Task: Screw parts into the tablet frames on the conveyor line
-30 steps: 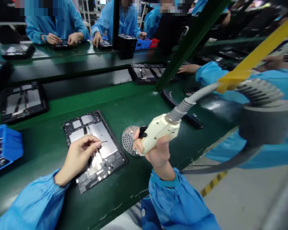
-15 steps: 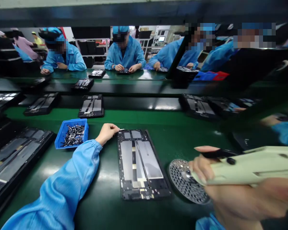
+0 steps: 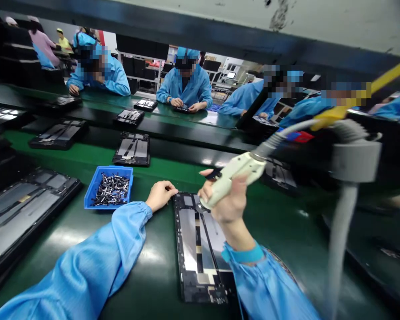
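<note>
An opened tablet lies flat on the green bench in front of me, its inner parts and ribbon strip facing up. My left hand is closed in a pinch at the tablet's top left corner; what its fingertips hold is too small to make out. With my right hand I grip a pale green electric screwdriver over the tablet's upper part. Its nose points down and left, and I cannot tell whether the bit touches the tablet. The perforated round metal plate is mostly hidden behind my right sleeve.
A blue bin of small black and silver parts stands left of my left hand. Larger stacked tablets fill the left side. Another tablet lies farther back. A grey hose rises at right. Several people in blue work opposite.
My right hand has carried the electric screwdriver left and away from me, from beside the perforated plate to over the tablet. My left hand stays at the tablet's corner. The view has tilted.
</note>
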Demonstrator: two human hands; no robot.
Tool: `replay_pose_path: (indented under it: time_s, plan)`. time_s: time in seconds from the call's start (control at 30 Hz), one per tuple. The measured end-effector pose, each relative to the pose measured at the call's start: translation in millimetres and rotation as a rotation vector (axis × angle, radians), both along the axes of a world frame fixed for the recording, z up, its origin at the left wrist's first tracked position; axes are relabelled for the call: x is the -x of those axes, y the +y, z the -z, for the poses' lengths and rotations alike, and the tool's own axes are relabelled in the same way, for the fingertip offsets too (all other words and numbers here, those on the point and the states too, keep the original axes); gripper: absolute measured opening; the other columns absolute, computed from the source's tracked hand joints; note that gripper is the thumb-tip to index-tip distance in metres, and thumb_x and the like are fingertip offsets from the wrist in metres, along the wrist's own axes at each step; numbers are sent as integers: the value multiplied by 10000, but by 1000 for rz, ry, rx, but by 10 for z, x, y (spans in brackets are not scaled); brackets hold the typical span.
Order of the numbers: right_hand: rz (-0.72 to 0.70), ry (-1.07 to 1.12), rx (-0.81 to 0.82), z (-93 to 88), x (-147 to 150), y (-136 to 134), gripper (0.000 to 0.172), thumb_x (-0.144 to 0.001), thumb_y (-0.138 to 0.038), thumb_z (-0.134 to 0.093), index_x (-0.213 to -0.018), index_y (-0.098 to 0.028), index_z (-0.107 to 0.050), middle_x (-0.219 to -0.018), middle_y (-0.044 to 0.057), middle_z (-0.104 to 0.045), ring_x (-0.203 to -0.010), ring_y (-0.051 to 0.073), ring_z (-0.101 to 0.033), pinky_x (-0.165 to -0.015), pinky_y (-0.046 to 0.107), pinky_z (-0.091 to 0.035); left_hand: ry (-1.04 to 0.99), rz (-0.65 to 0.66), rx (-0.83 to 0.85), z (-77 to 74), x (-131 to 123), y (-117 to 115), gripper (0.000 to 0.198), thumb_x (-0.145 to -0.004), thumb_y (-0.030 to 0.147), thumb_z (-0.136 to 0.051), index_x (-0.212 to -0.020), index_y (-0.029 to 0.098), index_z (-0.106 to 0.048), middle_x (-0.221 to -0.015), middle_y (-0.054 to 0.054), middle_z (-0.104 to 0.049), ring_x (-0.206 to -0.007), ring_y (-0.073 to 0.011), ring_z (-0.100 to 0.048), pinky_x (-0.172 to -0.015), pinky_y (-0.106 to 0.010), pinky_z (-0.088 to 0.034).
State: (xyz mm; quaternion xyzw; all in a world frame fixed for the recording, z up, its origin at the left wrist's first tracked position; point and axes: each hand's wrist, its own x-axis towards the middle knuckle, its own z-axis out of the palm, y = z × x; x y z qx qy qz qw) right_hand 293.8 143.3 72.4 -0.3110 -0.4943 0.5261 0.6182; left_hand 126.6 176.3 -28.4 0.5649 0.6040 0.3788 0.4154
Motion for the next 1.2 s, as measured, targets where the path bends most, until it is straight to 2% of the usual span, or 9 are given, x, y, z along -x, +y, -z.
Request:
replay_pose_path:
  time_s: [0.13,0.3,0.53,0.8,0.93,1.0,1.07,1.2]
  plan:
    - [27,7,-26,148,303,303,758,-762,-913,-564,-872,-177,-708,-426,-59,-484,-339,115,-450,-399,269,-428,-16,14,56,12,-13,49,161,-847,220,-754,-714,158,-686,-574,35,-610,-460,-96,-544,-507,-203,-444]
    - [86,35,-38,355,483,492,745,-756,-910,-576,-830,-179,-695,-410,-68,-478,-310,104,-419,-371,265,-430,-36,10,131,60,-38,132,207,-847,191,-743,-661,151,-662,-521,30,-589,-437,-99,-550,-531,-214,-474]
    - [122,12,-59,499,558,562,747,-768,-917,-552,-814,-183,-681,-417,-64,-474,-323,111,-448,-381,264,-439,-24,-8,147,17,-52,102,148,-813,138,-701,-667,150,-718,-505,20,-579,-467,-124,-564,-574,-237,-482]
    - [91,-10,-30,537,604,565,708,-745,-904,-607,-729,-197,-615,-423,-46,-493,-325,111,-458,-341,242,-381,0,-12,157,-25,-48,77,166,-812,88,-648,-693,152,-745,-484,24,-563,-458,-131,-570,-607,-237,-494]
    - [137,21,6,555,623,581,725,-710,-927,-609,-700,-202,-615,-410,-48,-494,-319,109,-452,-363,249,-395,25,-4,153,-27,-33,90,177,-837,111,-646,-684,150,-727,-488,28,-560,-454,-123,-560,-589,-229,-475]
    - [160,51,3,518,601,567,731,-697,-939,-601,-687,-208,-610,-404,-50,-482,-316,109,-440,-373,256,-387,44,2,144,-24,-34,90,176,-856,132,-645,-702,150,-726,-494,33,-559,-445,-116,-542,-585,-229,-472]
    - [129,92,-29,395,543,524,741,-673,-951,-601,-709,-211,-622,-406,-56,-466,-324,113,-431,-396,267,-393,67,8,130,-9,-42,83,164,-870,161,-663,-719,150,-727,-499,35,-562,-443,-117,-535,-587,-234,-476]
    - [-17,185,-207,-89,340,293,821,-635,-1000,-548,-872,-224,-671,-433,-81,-408,-350,120,-383,-421,270,-350,146,-24,40,3,-46,72,172,-882,212,-715,-719,156,-715,-619,-5,-657,-604,-151,-641,-690,-256,-520]
